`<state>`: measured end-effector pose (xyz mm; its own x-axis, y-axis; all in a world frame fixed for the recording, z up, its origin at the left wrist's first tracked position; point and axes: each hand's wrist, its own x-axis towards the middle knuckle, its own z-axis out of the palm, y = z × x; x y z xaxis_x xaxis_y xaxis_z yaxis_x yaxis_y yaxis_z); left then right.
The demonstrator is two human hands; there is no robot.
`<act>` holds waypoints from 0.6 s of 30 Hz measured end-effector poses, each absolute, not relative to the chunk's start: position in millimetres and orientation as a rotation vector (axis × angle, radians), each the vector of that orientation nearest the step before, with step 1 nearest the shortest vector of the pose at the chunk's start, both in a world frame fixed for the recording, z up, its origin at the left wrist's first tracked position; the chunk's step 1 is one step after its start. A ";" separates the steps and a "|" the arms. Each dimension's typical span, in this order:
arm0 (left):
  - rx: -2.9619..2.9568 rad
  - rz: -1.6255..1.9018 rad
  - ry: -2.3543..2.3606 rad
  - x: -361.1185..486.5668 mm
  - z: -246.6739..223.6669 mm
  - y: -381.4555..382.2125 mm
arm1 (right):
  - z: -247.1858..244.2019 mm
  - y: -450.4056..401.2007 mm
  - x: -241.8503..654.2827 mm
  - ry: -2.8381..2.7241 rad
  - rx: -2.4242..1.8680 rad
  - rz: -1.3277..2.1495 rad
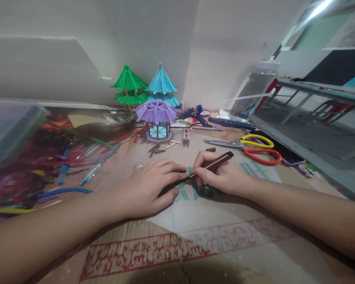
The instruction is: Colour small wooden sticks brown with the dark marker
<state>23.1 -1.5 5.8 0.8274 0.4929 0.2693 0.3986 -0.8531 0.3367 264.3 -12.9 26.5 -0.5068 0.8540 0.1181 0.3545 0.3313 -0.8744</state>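
Observation:
My right hand (215,173) is closed in a writing grip round a dark brown marker pen (221,159), its tip slanting down to the left. My left hand (156,183) rests on the board, its fingertips bent down at the pen's tip; whatever they press on is too small and hidden to name. A brown pen cap (210,149) lies just beyond my right hand. Past my left hand are several short brown sticks (156,150) and a few pale sticks (173,144). Behind them stands a small purple-roofed pavilion model (157,118).
Green (130,85) and blue (162,85) tiered-roof models stand at the wall. Pink snips (186,137), a blue glue gun (197,115), scissors (245,146) and a phone (286,152) lie at the back and right. A plastic box (14,130) and coloured scraps fill the left.

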 end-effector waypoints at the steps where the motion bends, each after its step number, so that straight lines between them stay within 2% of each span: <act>1: 2.740 0.512 0.684 23.0 6.0 -1.7 | 26.8 -12.8 264.1 -2.020 -1.057 1.113; 18: 2.695 0.541 0.716 22.8 3.4 -1.0 | 28.4 -11.2 264.4 -2.026 -1.080 1.165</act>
